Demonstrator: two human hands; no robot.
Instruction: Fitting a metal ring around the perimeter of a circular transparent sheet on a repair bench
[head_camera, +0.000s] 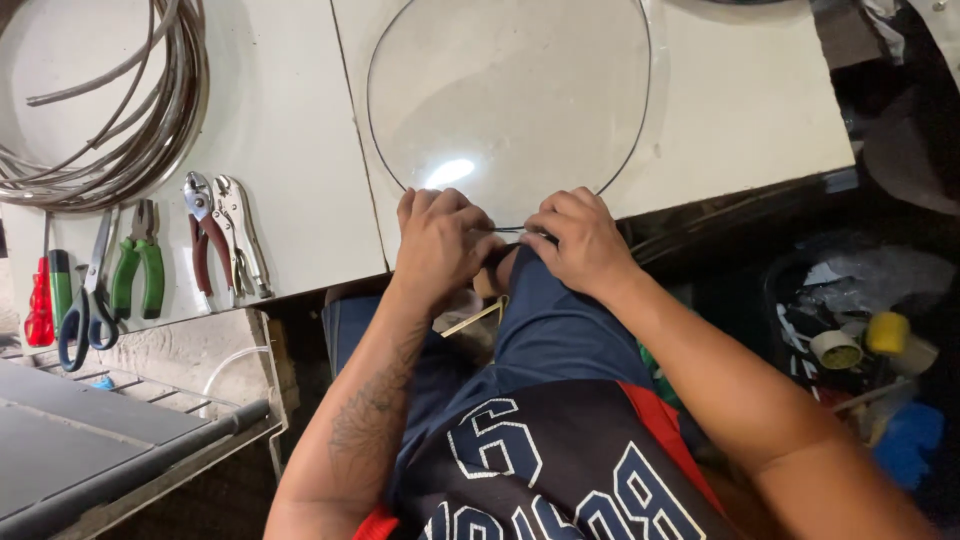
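On white table (280, 130): large wire hoop (640, 130) over clear plastic sheet (510, 100), nearly full circle laid out, top arc cut off by frame edge. At left, coil of cable (150, 120), partly out of frame. Below coil along table edge: green-handled pliers (138, 262), red-handled pliers (205, 240), silver locking pliers (240, 232), scissors (88, 300), red screwdriver (40, 305).

At near edge of hoop: left hand (438, 245) curled shut, pinching wire; right hand (582, 245) curled shut, pinching wire just beside. Both meeting where hoop ends come together. Looks like hoop already shaped; closing or joining of ends seemingly in progress, not finished as far as visible.

Joint itself hidden under fingers; cannot tell whether ends twisted or overlapped. Thin yellowish stick (475, 318) below hands, unclear what. Dark bin with tape rolls (838, 348) at right, contents murky.
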